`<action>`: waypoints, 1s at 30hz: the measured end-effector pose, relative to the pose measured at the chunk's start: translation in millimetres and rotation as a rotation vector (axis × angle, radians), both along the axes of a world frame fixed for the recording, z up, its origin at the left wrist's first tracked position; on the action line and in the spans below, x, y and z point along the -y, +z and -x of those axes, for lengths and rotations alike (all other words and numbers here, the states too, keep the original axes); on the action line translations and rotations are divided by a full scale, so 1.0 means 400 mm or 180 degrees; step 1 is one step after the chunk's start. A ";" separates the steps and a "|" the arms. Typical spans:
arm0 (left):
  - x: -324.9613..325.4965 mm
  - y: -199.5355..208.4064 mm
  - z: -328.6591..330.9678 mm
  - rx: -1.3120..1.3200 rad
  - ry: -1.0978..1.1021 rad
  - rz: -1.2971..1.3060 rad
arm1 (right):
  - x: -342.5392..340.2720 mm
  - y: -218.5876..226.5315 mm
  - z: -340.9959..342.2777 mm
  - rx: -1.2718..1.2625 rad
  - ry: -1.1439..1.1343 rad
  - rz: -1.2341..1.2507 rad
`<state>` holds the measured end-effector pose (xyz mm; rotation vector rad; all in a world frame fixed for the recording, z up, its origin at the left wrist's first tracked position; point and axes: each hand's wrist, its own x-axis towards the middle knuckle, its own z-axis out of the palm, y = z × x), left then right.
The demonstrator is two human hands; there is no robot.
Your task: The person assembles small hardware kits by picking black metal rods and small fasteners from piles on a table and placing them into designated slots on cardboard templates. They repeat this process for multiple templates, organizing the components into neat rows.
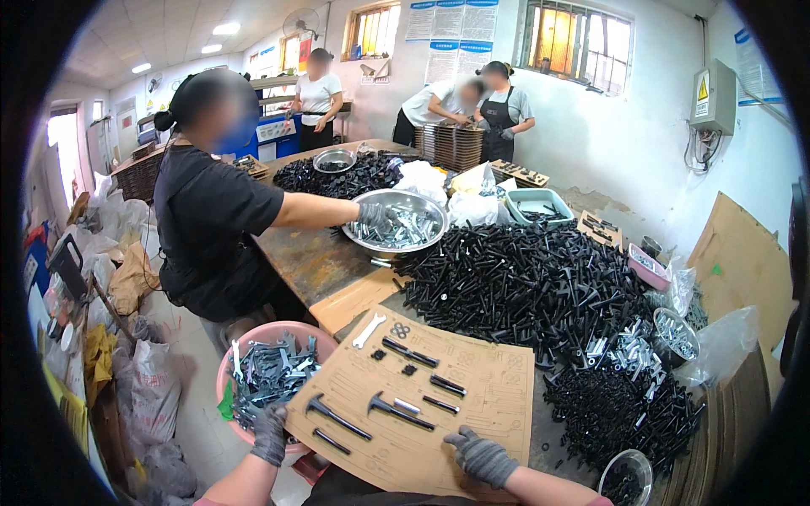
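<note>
A brown cardboard sheet [498, 379] printed with part outlines tilts in front of me. My left hand [270, 432], in a grey glove, is closed on its left edge. My right hand [479, 456], also gloved, lies over its lower right part with fingers apart, holding nothing visible. On the sheet are a silver open-end wrench [369, 331], a black bolt [411, 352], a shorter black bolt [447, 384], a silver sleeve [407, 406], two black T-shaped parts, one nearer the left [339, 418] and one nearer the middle [400, 411], and several small dark pieces.
A pink tub [323, 344] of wrenches stands left of the sheet. Black bolts [523, 278] pile up beyond it, with small black parts [603, 415] at right. A co-worker [219, 202] reaches into a steel bowl [439, 223]; other people stand behind. A clear cup [629, 464] sits near right.
</note>
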<state>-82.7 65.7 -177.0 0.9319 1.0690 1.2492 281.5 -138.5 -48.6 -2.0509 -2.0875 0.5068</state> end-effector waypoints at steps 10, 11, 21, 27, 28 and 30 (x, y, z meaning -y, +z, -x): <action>-0.010 0.125 -0.036 0.1926 0.0233 0.0149 | -0.187 -0.098 0.088 0.0123 0.0485 -0.0188; -0.008 0.069 -0.032 0.1948 0.0273 0.0133 | -0.210 -0.092 0.101 0.0216 0.0620 -0.0170; 0.033 0.088 -0.203 0.2127 0.0236 0.0129 | -0.349 -0.060 0.143 0.0253 0.0465 0.0319; -0.081 0.014 -0.171 0.2603 0.0236 0.0710 | -0.378 0.015 0.152 -0.0067 0.0384 0.0189; -0.105 0.005 -0.156 0.2683 0.0193 0.0727 | -0.377 0.024 0.147 -0.0138 0.0426 0.0137; -0.162 0.051 -0.149 0.2832 0.0076 0.0789 | -0.367 0.020 0.124 -0.0198 0.0351 -0.0007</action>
